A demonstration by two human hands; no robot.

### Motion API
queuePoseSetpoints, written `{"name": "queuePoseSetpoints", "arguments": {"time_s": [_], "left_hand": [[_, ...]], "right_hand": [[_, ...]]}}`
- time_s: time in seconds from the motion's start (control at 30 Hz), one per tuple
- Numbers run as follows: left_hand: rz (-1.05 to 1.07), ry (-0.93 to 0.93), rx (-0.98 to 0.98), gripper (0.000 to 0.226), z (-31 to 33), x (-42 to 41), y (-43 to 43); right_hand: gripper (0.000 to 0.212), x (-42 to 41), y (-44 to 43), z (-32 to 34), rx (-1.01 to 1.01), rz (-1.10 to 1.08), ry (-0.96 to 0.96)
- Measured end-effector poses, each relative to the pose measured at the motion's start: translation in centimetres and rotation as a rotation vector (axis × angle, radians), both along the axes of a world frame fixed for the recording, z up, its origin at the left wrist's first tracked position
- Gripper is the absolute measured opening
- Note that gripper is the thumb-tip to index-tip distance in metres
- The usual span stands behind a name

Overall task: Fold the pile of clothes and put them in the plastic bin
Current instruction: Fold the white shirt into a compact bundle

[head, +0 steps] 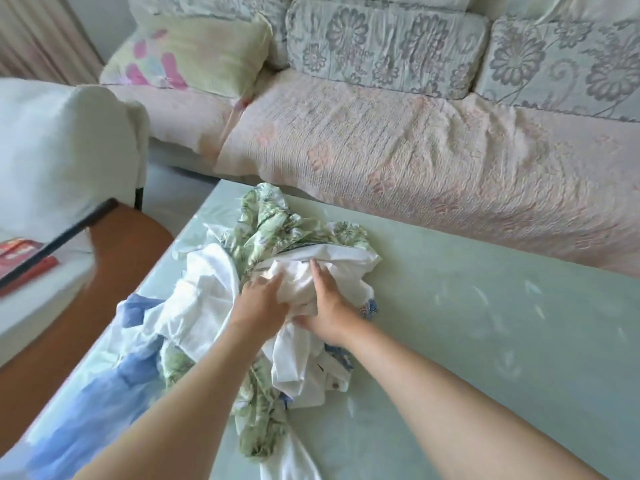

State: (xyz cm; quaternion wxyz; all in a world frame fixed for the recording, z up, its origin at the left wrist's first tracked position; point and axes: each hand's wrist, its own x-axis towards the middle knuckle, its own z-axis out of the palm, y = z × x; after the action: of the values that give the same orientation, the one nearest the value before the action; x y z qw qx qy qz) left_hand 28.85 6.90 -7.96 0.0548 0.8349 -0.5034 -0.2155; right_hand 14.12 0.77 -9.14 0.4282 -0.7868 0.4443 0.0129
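We work at the pale green table [467,306]. The pile of clothes [221,317] lies on its left half, from the far edge to the near edge, unfolded and tangled. On top sits a white garment [298,282]. A green leaf-print garment [277,220] lies beyond and under it, and a blue garment [100,393] trails to the near left.

Our left hand [263,299] rests on the white garment with its fingers close together. The tips sink into the folds, so we cannot tell whether they grip. Our right hand [329,306] is just beside it, fingers laid over the cloth, thumb tucked under a fold, pinching that fold.

A sofa [415,161] runs along the far side, with a pillow [194,53] at its left end. A red book [20,258] lies at the far left.
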Motion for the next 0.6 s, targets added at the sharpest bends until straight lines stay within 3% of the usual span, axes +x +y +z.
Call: {"name": "queuePoseSetpoints", "arguments": {"time_s": [0.1, 0.23, 0.3, 0.4, 0.47, 0.6], "left_hand": [[0.021, -0.012, -0.207, 0.05, -1.4, -0.9, 0.0], [-0.019, 0.026, -0.335, 0.039, -2.7, -4.0, -1.5], [-0.06, 0.037, -0.389, 0.031, -3.6, -5.7, -2.2], [-0.179, -0.074, -0.512, 0.027, -4.5, -7.8, -2.9], [-0.242, -0.173, -0.544, 0.039, -4.5, -8.9, -3.3], [-0.293, -0.211, -0.332, 0.068, -4.2, -10.6, -3.5]], "right_hand": [[0.106, 0.5, 0.6, -2.3, -0.024, -0.05, -0.017], [0.038, -2.8, -0.4, -3.8, 0.066, -0.198, -0.268], [0.017, -5.4, -1.5, -4.3, 0.025, -0.236, -0.317], [0.011, -8.4, -3.1, -5.3, -0.03, -0.291, -0.423], [0.011, -9.7, -4.2, -6.1, -0.074, -0.324, -0.502], [0.006, -11.7, -5.0, -7.1, -0.031, -0.432, -0.677]]}}
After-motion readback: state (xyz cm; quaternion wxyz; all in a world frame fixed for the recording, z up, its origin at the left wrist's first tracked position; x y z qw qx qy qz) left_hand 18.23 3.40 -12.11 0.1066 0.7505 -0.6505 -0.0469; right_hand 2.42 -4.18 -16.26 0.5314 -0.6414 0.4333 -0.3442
